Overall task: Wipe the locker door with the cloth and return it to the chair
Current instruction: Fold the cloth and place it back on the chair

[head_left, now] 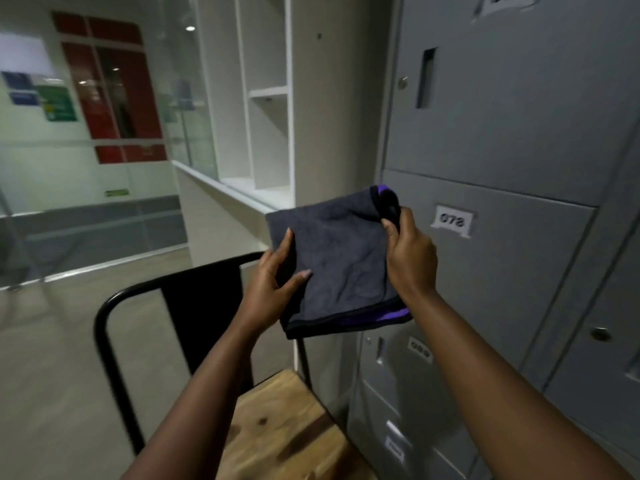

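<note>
A folded grey cloth [341, 261] with black and purple edging is held up in front of me, above the chair. My left hand [273, 282] grips its left edge, thumb on top and fingers behind. My right hand [407, 258] pinches the upper right corner, where the fabric is bunched. Below stands the chair [277, 420], with a wooden seat and a black metal frame. Grey locker doors fill the right side; the door labelled 078 [502, 271] is just right of the cloth.
More grey lockers [519, 98] rise above and below door 078. A white open shelf unit [266, 98] and a white ledge stand behind the cloth. Glass partitions and a tiled floor [52, 358] lie to the left.
</note>
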{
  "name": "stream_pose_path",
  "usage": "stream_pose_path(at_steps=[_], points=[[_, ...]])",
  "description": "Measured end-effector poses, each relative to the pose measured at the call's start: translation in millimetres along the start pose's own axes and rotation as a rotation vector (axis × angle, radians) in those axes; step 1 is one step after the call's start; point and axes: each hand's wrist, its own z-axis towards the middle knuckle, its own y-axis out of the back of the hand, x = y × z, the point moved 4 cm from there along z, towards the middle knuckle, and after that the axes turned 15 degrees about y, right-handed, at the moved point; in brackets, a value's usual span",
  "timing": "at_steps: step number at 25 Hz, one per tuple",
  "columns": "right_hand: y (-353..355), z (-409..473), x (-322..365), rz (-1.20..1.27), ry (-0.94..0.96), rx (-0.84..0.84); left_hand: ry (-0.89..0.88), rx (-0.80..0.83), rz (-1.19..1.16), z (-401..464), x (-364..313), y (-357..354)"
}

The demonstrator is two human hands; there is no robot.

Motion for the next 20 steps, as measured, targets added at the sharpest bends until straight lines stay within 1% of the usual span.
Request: stream_pose_path(at_steps=[2, 5, 8, 10, 12, 14, 17, 20], points=[[-46.1, -25.9, 12.2, 0.071, -0.077, 0.199, 0.124, 0.003, 0.033, -22.7, 47.3, 17.7], [-106.0, -75.5, 25.1, 0.217, -0.271, 0.470, 0.318, -0.051, 0.060, -58.1, 118.2, 36.9], [-143.2, -131.6, 29.0, 0.355, -0.459, 0.662, 0.495, -0.022, 0.093, -100.4, 178.9, 42.2], [-160.0, -166.7, 31.1, 0.475, -0.525, 0.754, 0.610, -0.045, 0.138, -131.0, 214.0, 43.8], [-175.5, -198.0, 33.3, 0.559, -0.477, 0.808, 0.674, -0.096, 0.196, -156.5, 235.9, 42.7], [-189.1, -224.9, 32.3, 0.574, -0.392, 0.848, 0.641, -0.121, 0.170, -172.9, 247.5, 33.8], [-206.7, -262.0, 26.9, 0.510, -0.363, 0.938, 0.684, -0.140, 0.129, -191.2, 264.4, 20.8], [-217.8, -294.3, 24.4, 0.398, -0.308, 1.038, 0.811, -0.107, 0.258, -206.1, 284.7, 9.7]])
